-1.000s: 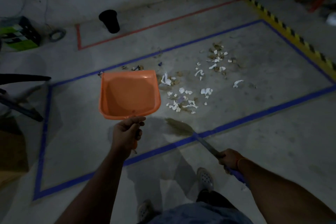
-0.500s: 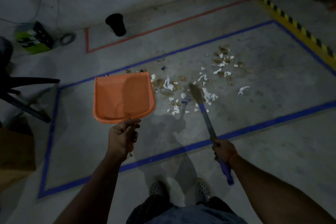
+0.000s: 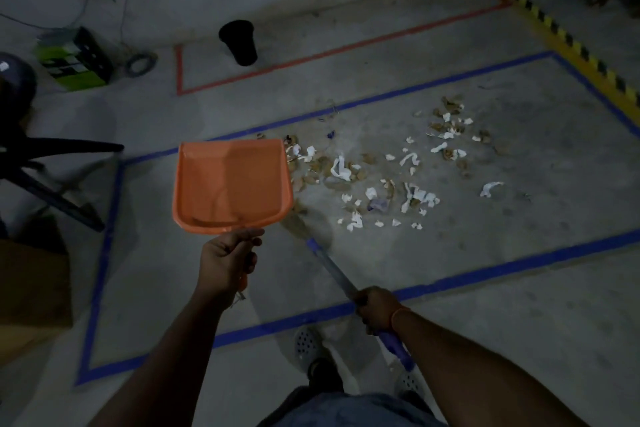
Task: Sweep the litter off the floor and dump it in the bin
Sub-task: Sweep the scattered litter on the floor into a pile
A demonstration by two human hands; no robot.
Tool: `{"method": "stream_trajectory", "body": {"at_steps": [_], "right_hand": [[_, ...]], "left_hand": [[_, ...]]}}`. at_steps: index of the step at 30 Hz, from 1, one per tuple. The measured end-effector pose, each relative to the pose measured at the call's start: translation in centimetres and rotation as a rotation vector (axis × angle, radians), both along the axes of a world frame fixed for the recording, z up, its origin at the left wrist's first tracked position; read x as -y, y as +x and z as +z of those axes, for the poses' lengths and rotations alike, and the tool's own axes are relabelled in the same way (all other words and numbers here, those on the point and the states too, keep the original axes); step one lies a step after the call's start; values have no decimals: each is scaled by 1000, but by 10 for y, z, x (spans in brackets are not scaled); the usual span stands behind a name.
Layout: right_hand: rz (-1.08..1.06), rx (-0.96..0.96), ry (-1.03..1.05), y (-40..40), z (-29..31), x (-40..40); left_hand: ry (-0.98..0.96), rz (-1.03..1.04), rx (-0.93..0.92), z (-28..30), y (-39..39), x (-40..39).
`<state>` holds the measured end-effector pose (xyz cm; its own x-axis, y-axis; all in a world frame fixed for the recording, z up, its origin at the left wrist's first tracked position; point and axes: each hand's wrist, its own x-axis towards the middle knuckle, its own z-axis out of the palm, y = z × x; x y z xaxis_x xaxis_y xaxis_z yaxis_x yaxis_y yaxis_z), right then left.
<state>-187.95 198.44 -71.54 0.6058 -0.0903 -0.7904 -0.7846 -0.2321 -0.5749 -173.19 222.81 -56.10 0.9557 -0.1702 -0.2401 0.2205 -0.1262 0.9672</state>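
Holding the orange dustpan (image 3: 232,184) out ahead, we have our left hand (image 3: 227,258) wrapped round its handle, arm stretched forward, the pan's open edge pointing away from us. Our right hand (image 3: 377,307) grips the broom (image 3: 332,270) partway down its shaft, fingers curled tight, the blurred bristle end low beside the pan's near right corner. The litter (image 3: 381,177), white scraps and brown bits, lies scattered on the floor right of the pan, inside the blue tape outline (image 3: 485,276). The black bin (image 3: 239,42) stands well beyond, near the wall. The dustpan handle is mostly hidden by our fingers
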Motion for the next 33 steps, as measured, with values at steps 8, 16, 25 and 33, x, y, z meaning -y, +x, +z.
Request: {"method": "stream_trajectory", "body": {"at_steps": [8,16,25,33], "right_hand": [[158,-19,-204,102,6,-67],[-356,8,-249,141,9,-60],[-415,142,-172,171,3,-86],[-121,143,-91,250,-40,-136]], "left_hand": [[-33,17,-13,11,62,-62],[-55,46,-28,10,87,-100],[-70,149,-49,6,103,-137],[-45,232,-78,-3,137,-169]]}}
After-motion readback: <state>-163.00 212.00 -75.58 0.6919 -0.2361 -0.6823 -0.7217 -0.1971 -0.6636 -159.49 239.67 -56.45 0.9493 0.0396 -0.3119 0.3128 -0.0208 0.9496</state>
